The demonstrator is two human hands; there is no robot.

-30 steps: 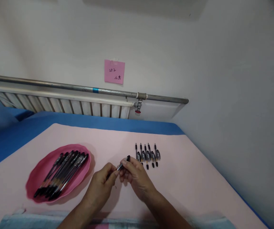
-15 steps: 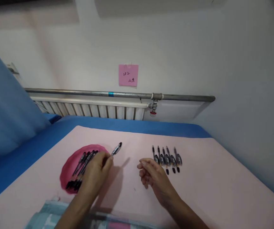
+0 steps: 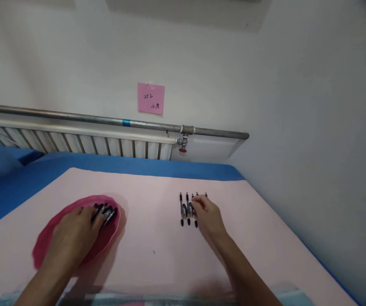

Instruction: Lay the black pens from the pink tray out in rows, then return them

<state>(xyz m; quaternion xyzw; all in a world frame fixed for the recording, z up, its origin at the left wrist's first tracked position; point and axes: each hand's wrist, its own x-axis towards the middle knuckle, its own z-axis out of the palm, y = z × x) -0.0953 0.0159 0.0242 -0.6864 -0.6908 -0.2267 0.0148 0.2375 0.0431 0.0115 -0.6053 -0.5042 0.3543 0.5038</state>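
Note:
My left hand (image 3: 74,233) reaches into the pink scallop-edged dish (image 3: 114,238), its thumb and fingers closed around part of a bunch of black capped pens (image 3: 106,212). How many of them it grips is hidden behind the hand. On the right, several uncapped pens (image 3: 188,206) lie side by side with tips pointing to the wall, and dark clear-clip caps (image 3: 184,211) lie between them. My right hand (image 3: 210,214) is over the right part of this row, its fingertips pinched together by a cap. Whatever they hold is too small to make out, and the hand covers some pens.
A pale pink sheet (image 3: 138,255) covers the blue table (image 3: 138,165). Behind stand a white radiator (image 3: 122,146), a metal pipe (image 3: 100,119) and a red-handled valve (image 3: 183,149). A pink note (image 3: 151,98) is on the wall. Patterned cloth (image 3: 170,299) lies along the near edge.
My left hand has moved from above the dish's right edge, where it held a single capped pen, down onto the bunch. My right hand has gone to the row and closed its fingers. The view has shifted right.

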